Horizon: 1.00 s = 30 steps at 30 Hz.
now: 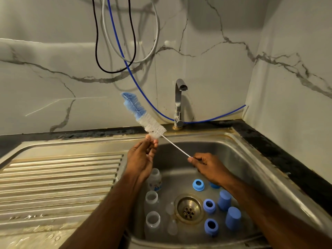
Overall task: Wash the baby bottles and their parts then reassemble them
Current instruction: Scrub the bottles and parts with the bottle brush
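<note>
Bottle brush (142, 114) held above the sink (239, 159), bristle end raised toward the back wall. Right hand (208, 166) pinches the wire handle's lower end; left hand (142, 157) has its fingers (152, 142) curled, pinching the white bristles at the base. In the basin: three clear bottles (152, 196) along the left wall, blue collar rings (209, 205) and blue caps (233, 218) right of the drain (189, 208), clear teats (172, 227) just left of it. Tap (179, 103) at the rear rim.

Bottle brush (142, 114) blue-tipped with white bristles, blue collars (198, 185), blue caps (224, 200), clear bottles (151, 197), grey-veined white marble wall (53, 69)
</note>
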{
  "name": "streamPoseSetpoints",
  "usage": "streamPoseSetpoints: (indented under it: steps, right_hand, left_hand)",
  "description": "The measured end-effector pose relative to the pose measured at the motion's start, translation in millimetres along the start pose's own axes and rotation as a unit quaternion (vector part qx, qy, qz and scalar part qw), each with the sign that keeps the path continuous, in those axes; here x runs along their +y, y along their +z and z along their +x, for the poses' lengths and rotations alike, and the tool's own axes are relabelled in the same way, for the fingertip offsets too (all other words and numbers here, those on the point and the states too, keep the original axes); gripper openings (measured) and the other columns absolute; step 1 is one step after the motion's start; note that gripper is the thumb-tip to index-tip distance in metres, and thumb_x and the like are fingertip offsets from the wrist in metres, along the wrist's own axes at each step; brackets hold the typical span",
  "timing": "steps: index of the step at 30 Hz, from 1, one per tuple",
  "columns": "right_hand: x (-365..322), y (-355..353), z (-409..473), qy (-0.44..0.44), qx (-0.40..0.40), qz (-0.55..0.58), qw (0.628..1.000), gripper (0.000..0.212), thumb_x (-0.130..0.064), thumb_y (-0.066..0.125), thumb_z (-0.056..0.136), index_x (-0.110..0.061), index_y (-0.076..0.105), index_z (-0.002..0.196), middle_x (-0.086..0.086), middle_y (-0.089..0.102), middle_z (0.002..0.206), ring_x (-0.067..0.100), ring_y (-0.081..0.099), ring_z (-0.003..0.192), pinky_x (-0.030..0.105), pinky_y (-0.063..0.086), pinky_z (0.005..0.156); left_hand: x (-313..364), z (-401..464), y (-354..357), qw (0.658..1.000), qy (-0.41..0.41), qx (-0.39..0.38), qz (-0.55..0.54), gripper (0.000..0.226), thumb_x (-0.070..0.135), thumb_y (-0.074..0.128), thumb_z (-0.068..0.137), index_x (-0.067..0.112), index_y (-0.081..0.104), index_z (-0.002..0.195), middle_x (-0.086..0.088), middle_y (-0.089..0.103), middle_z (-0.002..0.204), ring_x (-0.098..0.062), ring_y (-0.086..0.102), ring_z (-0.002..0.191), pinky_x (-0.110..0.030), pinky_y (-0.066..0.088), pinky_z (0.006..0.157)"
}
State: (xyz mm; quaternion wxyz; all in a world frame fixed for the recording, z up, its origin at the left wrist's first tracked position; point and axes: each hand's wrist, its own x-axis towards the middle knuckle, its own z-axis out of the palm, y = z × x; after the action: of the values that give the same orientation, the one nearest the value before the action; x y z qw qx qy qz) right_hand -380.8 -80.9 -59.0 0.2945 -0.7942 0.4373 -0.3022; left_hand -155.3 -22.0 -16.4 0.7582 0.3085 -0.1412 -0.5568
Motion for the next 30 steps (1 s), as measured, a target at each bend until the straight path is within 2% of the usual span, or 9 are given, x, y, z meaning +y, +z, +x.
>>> streamPoseSetpoints:
  steps: [8,13,14,16,18,20,23,26,30]
  right_hand:
    - [0.3,-9.4,-5.3,-0.045,0.068,-0.1,0.992,0.032,-0.049,0.051,0.1,-0.03,0.054,0.075,-0.007,0.052,0.062,0.005,0.051,0.058,0.019,0.036,0.057]
    - [-15.7,5.2,-6.0,0.022,-0.027,0.043,0.998,0.036,-0.044,0.055,0.1,-0.014,0.062,0.081,-0.004,0.05,0.058,0.007,0.044,0.052,0.028,0.041,0.053]
    - [-17.9,6.9,-7.3,0.057,-0.068,0.097,0.991,0.037,-0.046,0.055,0.1,-0.015,0.063,0.081,-0.005,0.048,0.056,0.009,0.041,0.05,0.028,0.038,0.048]
    - [-18.9,9.2,-11.4,0.117,-0.149,0.162,0.968,0.036,-0.053,0.053,0.099,-0.024,0.063,0.08,-0.008,0.046,0.054,0.01,0.035,0.045,0.025,0.031,0.041]
    - [-18.6,12.0,-12.8,0.123,-0.166,0.152,0.967,0.036,-0.054,0.052,0.099,-0.026,0.061,0.077,-0.008,0.046,0.055,0.008,0.035,0.043,0.024,0.03,0.041]
    - [-19.2,15.4,-11.1,0.076,-0.112,0.085,0.987,0.036,-0.048,0.054,0.1,-0.026,0.058,0.072,-0.007,0.047,0.055,0.004,0.04,0.044,0.025,0.036,0.045]
    - [-14.6,11.6,-6.1,-0.009,-0.012,-0.057,0.998,0.033,-0.042,0.054,0.101,-0.021,0.059,0.076,0.002,0.057,0.063,0.008,0.052,0.056,0.036,0.048,0.061]
    - [-9.5,-0.1,-7.1,-0.05,0.031,-0.129,0.99,0.035,-0.046,0.051,0.101,-0.017,0.06,0.083,0.004,0.061,0.068,0.016,0.058,0.063,0.04,0.05,0.066]
    - [-21.7,4.3,-12.4,-0.018,-0.017,-0.045,0.999,0.036,-0.042,0.052,0.102,-0.012,0.059,0.083,0.006,0.055,0.065,0.015,0.051,0.056,0.041,0.048,0.06]
  left_hand:
    - [0.8,0.1,3.1,0.996,-0.076,-0.034,0.015,0.025,0.027,0.065,0.095,0.003,0.068,0.103,-0.008,0.07,0.077,-0.008,0.066,0.06,-0.016,0.056,0.053]
    - [-8.7,4.1,7.1,0.989,0.12,0.0,0.091,0.015,0.009,0.069,0.09,0.005,0.071,0.105,-0.01,0.077,0.092,-0.019,0.075,0.087,-0.024,0.061,0.074]
    - [-8.2,5.5,5.1,0.963,0.182,0.023,0.198,0.017,0.011,0.072,0.09,0.008,0.072,0.107,-0.005,0.077,0.092,-0.017,0.075,0.089,-0.023,0.06,0.076]
    - [-7.1,6.5,-2.5,0.845,0.299,0.062,0.439,0.024,0.018,0.075,0.088,0.015,0.072,0.112,0.006,0.076,0.095,-0.01,0.073,0.089,-0.022,0.058,0.081]
    - [-6.1,7.2,-8.1,0.756,0.352,0.084,0.545,0.031,0.021,0.076,0.088,0.013,0.07,0.118,0.01,0.069,0.101,-0.008,0.069,0.09,-0.024,0.055,0.086]
    - [-8.1,5.8,-6.0,0.791,0.324,0.09,0.512,0.023,0.019,0.073,0.091,0.011,0.072,0.112,0.006,0.071,0.099,-0.009,0.07,0.083,-0.027,0.057,0.085]
    - [-5.3,2.6,3.9,0.977,0.064,0.054,0.195,0.014,0.015,0.065,0.096,0.005,0.071,0.104,-0.01,0.073,0.092,-0.013,0.071,0.074,-0.028,0.061,0.078]
    - [5.8,2.9,2.7,0.995,-0.088,0.023,0.031,0.025,0.021,0.063,0.098,0.004,0.067,0.117,-0.011,0.071,0.092,-0.01,0.067,0.072,-0.019,0.06,0.062]
    - [-0.7,3.9,4.1,0.996,0.013,0.034,0.083,0.02,0.017,0.064,0.096,0.004,0.068,0.11,-0.012,0.072,0.092,-0.016,0.072,0.077,-0.026,0.061,0.067]
